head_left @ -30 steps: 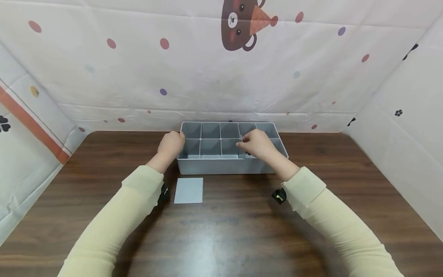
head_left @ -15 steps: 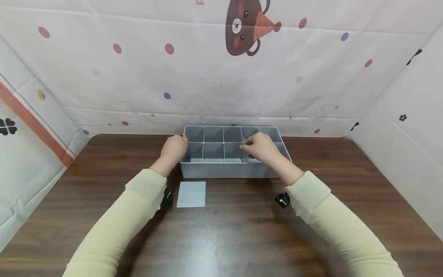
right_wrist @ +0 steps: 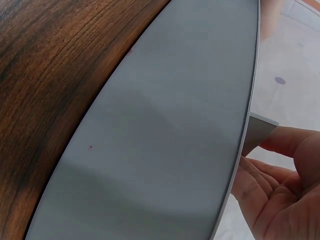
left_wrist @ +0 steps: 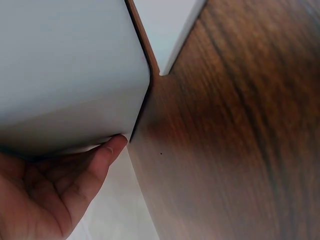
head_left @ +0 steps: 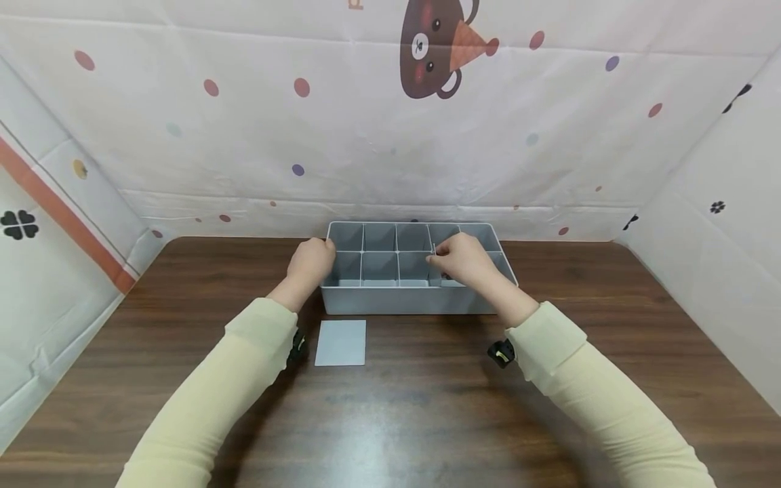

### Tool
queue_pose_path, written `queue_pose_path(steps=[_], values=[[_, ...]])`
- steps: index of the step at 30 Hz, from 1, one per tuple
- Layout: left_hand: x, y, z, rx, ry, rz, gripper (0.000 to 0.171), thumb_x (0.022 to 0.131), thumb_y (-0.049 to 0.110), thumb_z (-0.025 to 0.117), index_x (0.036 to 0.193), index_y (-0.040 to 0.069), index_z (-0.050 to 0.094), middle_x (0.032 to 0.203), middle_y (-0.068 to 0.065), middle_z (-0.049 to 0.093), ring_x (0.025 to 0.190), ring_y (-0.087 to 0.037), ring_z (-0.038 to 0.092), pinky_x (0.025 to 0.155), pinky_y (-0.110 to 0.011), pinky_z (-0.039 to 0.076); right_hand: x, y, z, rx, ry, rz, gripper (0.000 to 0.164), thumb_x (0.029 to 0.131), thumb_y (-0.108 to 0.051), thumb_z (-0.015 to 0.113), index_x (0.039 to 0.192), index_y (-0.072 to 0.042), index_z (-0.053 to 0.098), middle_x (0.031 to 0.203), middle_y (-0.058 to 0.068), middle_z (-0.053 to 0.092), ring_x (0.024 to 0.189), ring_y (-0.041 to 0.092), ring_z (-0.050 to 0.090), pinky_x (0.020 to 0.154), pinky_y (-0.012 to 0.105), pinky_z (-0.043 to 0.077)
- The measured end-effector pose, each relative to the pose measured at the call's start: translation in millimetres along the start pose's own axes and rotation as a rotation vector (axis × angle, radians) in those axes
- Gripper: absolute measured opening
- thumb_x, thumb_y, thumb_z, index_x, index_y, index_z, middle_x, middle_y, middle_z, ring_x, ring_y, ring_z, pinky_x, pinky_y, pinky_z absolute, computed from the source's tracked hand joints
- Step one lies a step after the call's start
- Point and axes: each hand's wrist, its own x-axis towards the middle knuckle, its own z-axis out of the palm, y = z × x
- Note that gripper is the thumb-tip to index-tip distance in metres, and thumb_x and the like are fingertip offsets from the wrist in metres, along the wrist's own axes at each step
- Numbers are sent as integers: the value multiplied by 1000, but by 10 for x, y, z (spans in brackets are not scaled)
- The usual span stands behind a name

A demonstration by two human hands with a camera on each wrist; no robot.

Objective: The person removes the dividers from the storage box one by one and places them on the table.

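the head view is bright and even, with pale glare on the wood-grain tabletop and soft shadows inward of both sleeves. the left wrist view is dimmer, slightly blurred; in the right, the gray divided box bows with distortion.

The place was screened off like a booth, its wider setting unclear: dotted white sheeting with a printed bear hung behind the wood-grain worktop, side sheets flanking it.
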Motion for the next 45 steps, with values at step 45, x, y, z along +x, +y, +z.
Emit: queue_pose_path(steps=[45], values=[[1,-2,7,6,1,-10,34,105,-4,40,133,-14,56,108,-29,70,95,-38,72,80,-44,62,47,3,-16,-1,-17,2,42,99,-18,64,59,-12,58,53,-4,54,53,11,47,59,27,37]])
